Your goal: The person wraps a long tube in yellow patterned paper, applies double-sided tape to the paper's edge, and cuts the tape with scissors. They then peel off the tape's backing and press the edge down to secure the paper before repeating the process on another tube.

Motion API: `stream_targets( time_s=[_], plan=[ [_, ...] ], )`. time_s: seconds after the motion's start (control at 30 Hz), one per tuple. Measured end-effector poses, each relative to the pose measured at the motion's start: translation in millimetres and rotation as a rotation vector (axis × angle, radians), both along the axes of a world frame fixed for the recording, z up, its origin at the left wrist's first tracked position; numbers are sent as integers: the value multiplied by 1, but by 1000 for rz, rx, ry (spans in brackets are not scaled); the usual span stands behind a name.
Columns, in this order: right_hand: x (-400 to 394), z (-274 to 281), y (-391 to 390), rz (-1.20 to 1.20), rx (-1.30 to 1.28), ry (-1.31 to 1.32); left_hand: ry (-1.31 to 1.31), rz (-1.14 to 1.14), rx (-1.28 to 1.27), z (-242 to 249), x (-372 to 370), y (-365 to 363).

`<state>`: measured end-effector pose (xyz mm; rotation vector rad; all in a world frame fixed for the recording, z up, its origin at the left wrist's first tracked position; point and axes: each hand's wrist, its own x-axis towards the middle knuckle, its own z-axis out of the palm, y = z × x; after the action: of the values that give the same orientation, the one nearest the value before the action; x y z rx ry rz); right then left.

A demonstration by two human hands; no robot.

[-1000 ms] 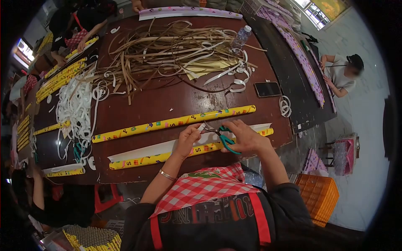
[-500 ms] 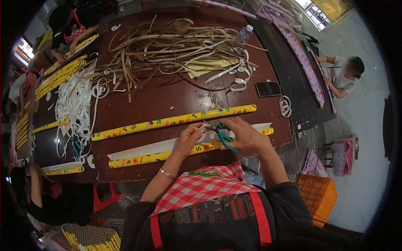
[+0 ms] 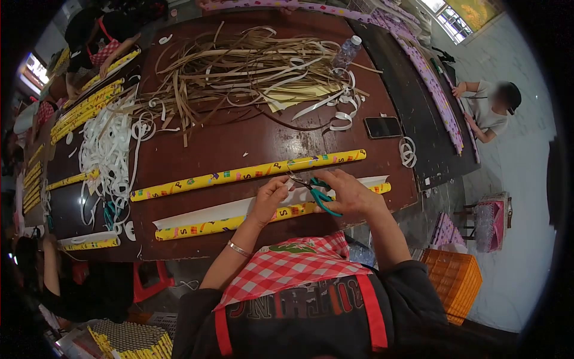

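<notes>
My right hand (image 3: 351, 192) is closed around the green-handled scissors (image 3: 323, 202), whose dark blades point left toward my other hand. Between the fingers of my left hand (image 3: 272, 196) is pinched a small white piece (image 3: 290, 184), close to the blade tips. Below both hands lies a partly unrolled yellow patterned wrapping paper roll (image 3: 203, 228), its white inner side turned up along the far edge. Just beyond them, a tightly rolled yellow wrapping paper roll (image 3: 239, 174) stretches across the brown table (image 3: 239, 139).
A tangle of brown strips (image 3: 239, 72) covers the far table beside a plastic bottle (image 3: 347, 52). White strips (image 3: 107, 140) are heaped left. A phone (image 3: 383, 127) and a coiled white strip (image 3: 408, 152) lie right. Co-workers handle rolls; an orange crate (image 3: 452, 281) stands at right.
My hands, the scissors and the white piece stay nearly in place. A purple roll has come into view along the far edge, and the co-workers at left and right have shifted their arms slightly.
</notes>
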<state>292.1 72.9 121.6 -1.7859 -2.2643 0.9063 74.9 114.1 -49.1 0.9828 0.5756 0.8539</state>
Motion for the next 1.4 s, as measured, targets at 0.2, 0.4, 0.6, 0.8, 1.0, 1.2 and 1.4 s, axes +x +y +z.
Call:
stream_targets(
  time_s=[0.2, 0.4, 0.6, 0.8, 1.0, 1.2, 1.4],
  plan=[
    [5, -5, 2, 30, 54, 35, -12, -17, -68, -5, -1, 0],
    [19, -19, 15, -52, 128, -9, -10, -23, -33, 3, -1, 0],
    [38, -47, 62, -29, 225, -286, 3, -54, -46, 9, -2, 0],
    [27, -80, 109, 74, 271, -247, 19, -94, -39, 14, -2, 1],
    [8, -90, 125, 63, 294, -262, 60, -71, 17, 14, 8, 1],
    [17, -95, 110, 57, 584, -180, 37, -51, 12, 12, 13, 7],
    [34, -88, 14, -47, 639, -34, 146, -48, -123, 12, 19, 11]
  ],
)
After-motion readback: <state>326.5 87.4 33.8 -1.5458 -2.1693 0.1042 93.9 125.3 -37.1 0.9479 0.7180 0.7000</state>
